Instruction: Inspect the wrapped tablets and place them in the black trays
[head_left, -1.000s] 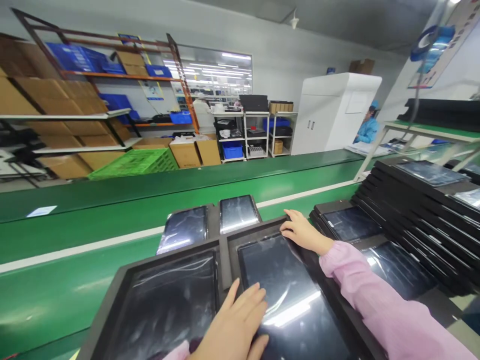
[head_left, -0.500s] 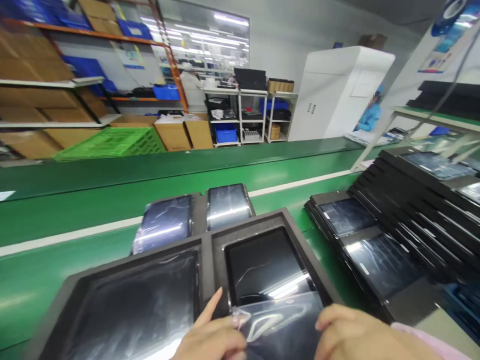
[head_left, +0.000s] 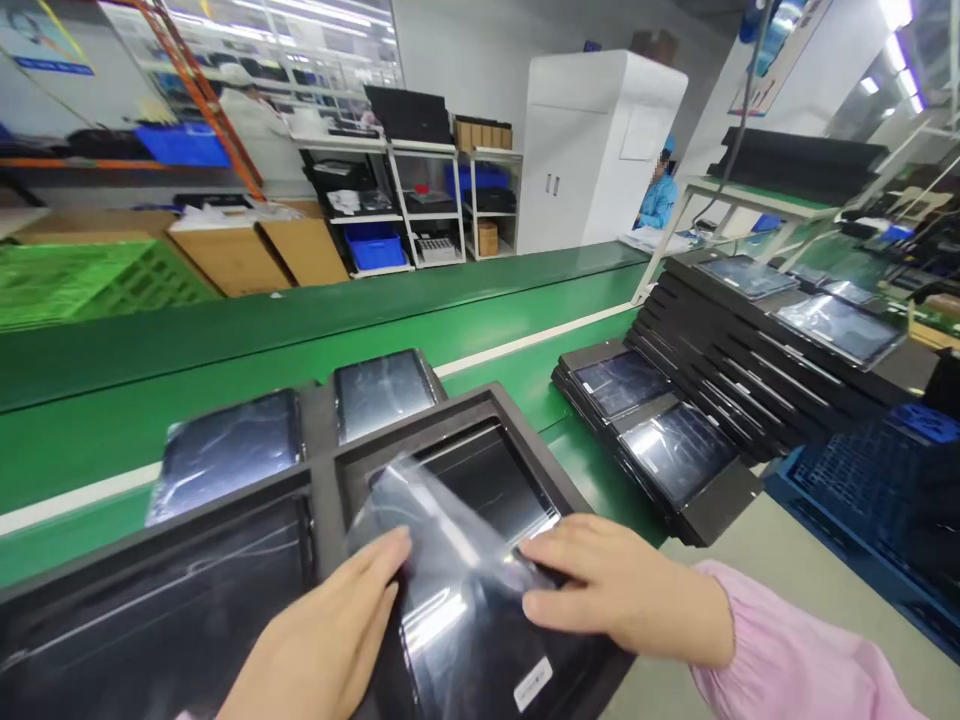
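A dark flat screen panel lies in the right recess of a black foam tray. Clear plastic film covers its lower part, with a raised, folded corner at upper left. My left hand is at the film's left edge, fingers together against it. On the opposite side, my right hand has its thumb and fingers closed at the film's right edge. A white label shows near the bottom; whether it sits on film or panel is unclear. Another film-covered panel occupies the left recess.
Behind the tray, two more panels rest on black foam. To the right are stacked trays with panels and a blue crate. A green conveyor belt runs across. A person in blue is beyond it.
The view has turned right. The film, which lay low across the panel, now has its upper left corner lifted and folded. Both hands have moved up along its sides.
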